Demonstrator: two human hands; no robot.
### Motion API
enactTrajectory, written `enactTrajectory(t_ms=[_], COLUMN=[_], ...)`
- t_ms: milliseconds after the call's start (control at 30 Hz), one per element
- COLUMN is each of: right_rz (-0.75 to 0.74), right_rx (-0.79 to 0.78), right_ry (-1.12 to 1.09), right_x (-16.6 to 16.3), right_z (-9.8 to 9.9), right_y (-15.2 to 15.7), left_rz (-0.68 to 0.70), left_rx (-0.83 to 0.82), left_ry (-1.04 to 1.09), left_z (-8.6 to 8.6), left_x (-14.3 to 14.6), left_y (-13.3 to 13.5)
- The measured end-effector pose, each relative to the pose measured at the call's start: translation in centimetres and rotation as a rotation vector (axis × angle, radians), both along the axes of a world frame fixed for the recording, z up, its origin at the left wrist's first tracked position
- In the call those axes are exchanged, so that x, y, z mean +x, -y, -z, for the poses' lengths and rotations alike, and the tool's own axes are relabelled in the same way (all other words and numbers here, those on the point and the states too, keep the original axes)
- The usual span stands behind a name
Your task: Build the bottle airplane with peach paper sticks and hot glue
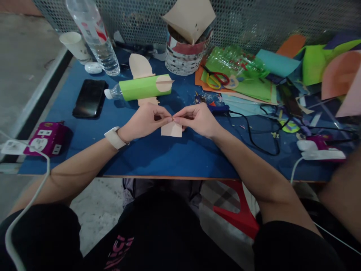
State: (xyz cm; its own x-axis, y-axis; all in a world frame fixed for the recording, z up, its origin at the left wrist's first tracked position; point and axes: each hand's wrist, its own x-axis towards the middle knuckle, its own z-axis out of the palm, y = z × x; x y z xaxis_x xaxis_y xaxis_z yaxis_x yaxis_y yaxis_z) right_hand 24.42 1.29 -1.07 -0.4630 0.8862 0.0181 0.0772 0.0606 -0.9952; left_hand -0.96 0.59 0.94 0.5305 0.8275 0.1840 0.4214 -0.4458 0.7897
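Both my hands meet over the blue table (158,154), pinching a small piece of beige paper (172,130) along its top edge. My left hand (146,120), with a white watch at the wrist, grips the paper's left side with closed fingers. My right hand (196,119) pinches the right side. Just beyond my hands lies a plastic bottle wrapped in green paper (142,88) with beige paper wings and tail, like a plane.
A black phone (90,98), a purple power strip (46,138), a paper cup (75,46) and a water bottle (96,35) stand at the left. A woven tin (184,54), scissors (217,78), coloured paper sheets (282,67), cables and a glue gun (321,148) are at the right. Another person's arm (342,192) is at the right edge.
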Motion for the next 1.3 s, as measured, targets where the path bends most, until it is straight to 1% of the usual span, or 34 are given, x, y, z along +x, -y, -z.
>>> enactTrajectory(t_ms=[233, 400, 667, 800, 933, 1133, 1233, 1300], right_rz=[0.017, 0.012, 0.008, 0.005, -0.004, -0.010, -0.005, -0.005], right_rx=[0.028, 0.056, 0.025, 0.027, 0.047, 0.059, 0.057, 0.053], right_ry=[-0.003, 0.003, -0.004, 0.024, 0.076, 0.086, 0.087, 0.082], right_x=[0.1, 0.1, 0.0, 0.0, 0.0, 0.1, 0.0, 0.0], right_z=[0.1, 0.5, 0.7, 0.3, 0.2, 0.4, 0.4, 0.5], right_y=[-0.1, -0.1, -0.1, 0.0, 0.0, 0.0, 0.0, -0.1], left_rz=[-0.018, -0.022, 0.006, -0.008, -0.009, -0.012, -0.029, -0.060], left_rx=[-0.064, -0.100, -0.041, 0.009, 0.067, 0.088, 0.100, 0.121], left_ry=[0.033, 0.037, 0.048, 0.026, -0.043, -0.110, -0.121, -0.093], left_z=[-0.1, 0.3, 1.2, 1.3, 1.3, 1.3, 1.3, 1.4], left_x=[0.2, 0.1, -0.1, 0.0, 0.1, 0.1, 0.1, 0.2], left_y=[0.1, -0.1, -0.5, -0.4, -0.4, -0.5, -0.4, -0.3])
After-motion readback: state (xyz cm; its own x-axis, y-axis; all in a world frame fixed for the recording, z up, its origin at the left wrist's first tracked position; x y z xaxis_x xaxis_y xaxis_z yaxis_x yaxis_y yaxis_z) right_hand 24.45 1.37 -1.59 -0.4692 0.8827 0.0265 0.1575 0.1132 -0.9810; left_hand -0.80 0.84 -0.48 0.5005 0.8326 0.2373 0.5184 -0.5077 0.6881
